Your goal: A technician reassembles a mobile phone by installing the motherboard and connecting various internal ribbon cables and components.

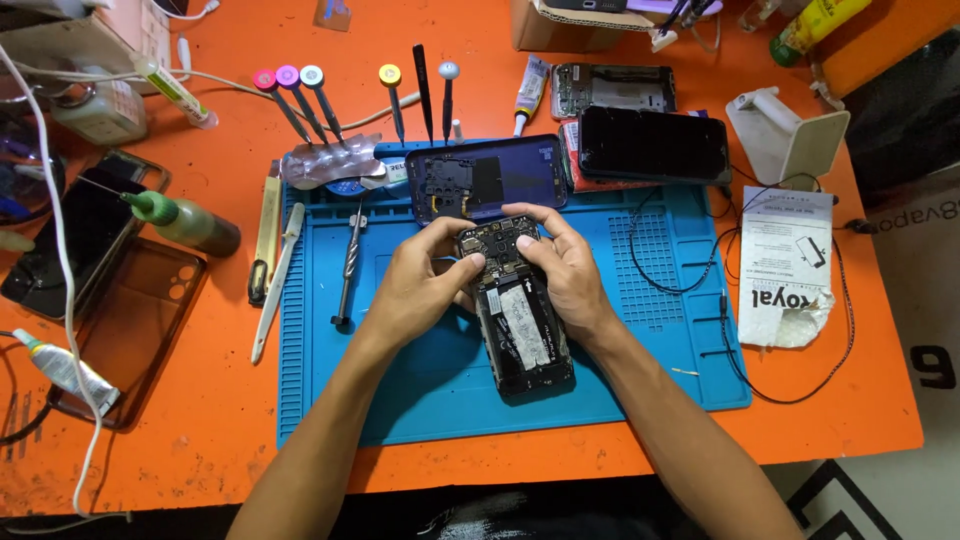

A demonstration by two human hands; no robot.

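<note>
Head view shows left hand (425,285) and right hand (565,270) both closed around an opened phone (515,315) over the blue mat (420,390), thumbs pressing its circuit board (497,243).

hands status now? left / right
Left hand: closed on the opened phone, thumb at its top.
Right hand: gripping the same phone's upper right side.
</note>
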